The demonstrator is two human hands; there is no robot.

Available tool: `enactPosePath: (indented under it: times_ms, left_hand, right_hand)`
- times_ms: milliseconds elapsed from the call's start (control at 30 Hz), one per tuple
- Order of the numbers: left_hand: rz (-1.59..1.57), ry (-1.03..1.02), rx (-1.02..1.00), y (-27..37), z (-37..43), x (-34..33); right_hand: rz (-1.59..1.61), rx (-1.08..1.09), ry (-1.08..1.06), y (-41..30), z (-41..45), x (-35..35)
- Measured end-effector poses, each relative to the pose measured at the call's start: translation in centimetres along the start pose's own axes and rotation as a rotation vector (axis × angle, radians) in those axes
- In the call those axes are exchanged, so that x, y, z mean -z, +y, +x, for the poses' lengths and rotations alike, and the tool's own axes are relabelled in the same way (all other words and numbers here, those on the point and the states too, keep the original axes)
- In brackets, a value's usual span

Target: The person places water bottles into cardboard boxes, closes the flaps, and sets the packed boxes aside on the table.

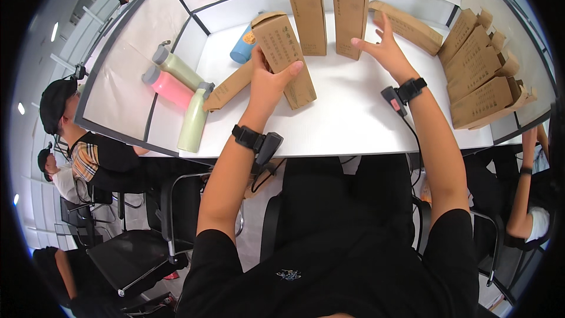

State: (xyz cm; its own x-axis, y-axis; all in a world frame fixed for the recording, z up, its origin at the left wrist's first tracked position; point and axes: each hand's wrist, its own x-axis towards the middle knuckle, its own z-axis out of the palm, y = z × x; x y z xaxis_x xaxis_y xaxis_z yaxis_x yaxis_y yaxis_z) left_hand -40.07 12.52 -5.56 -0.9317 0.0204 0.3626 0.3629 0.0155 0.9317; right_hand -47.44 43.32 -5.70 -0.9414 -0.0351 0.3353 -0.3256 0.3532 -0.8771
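My left hand [269, 84] grips a tall brown cardboard box [293, 70] around its side. That box bears printing and leans, its top to the left. My right hand [388, 51] is spread, fingers apart, with nothing held. Its thumb overlaps the right side of an upright cardboard box [348, 22] whose top flaps stand up; whether it touches, I cannot tell. Left of that box stands another upright cardboard box [309, 22]. Behind my left hand a blue bottle [242, 48] lies partly hidden, and a flat-lying cardboard box [230, 86] extends from under the hand.
At left lie a green bottle [178, 66], a pink bottle [170, 88] and a pale green bottle [193, 119]. Several flap-open boxes [479, 70] crowd the right side. One long box [408, 28] lies at the back right. Low panels [137, 53] enclose the white table [344, 119]. People sit nearby.
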Motion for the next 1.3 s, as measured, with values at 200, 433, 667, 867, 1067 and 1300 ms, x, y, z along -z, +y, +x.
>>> enactPosePath:
  times_ms: [200, 433, 667, 867, 1067, 1300]
  left_hand:
    - [-0.281, -0.032, 0.091, -0.7, 2.8, 0.5]
    - [-0.255, -0.296, 0.111, -1.2, 6.0, 0.1]
    - [-0.074, -0.516, 0.143, -2.0, 10.1, 1.2]
    - [-0.035, -0.612, 0.313, 0.6, 10.3, 1.1]
    - [0.139, -0.628, 0.342, 0.8, 10.7, 1.9]
    - [0.037, -0.500, 0.085, -3.3, 9.0, 2.2]
  right_hand:
    - [0.277, -0.090, -0.358, 0.9, 4.1, -0.5]
    - [0.407, -0.115, -0.479, 1.8, 4.0, -3.7]
    - [0.413, -0.152, -0.524, 2.3, 3.2, -3.4]
    - [0.432, -0.111, -0.481, 2.4, 2.9, -3.8]
    - [0.442, -0.120, -0.488, 2.4, 2.9, -3.6]
    - [0.575, -0.188, -0.551, 3.0, 3.0, -3.4]
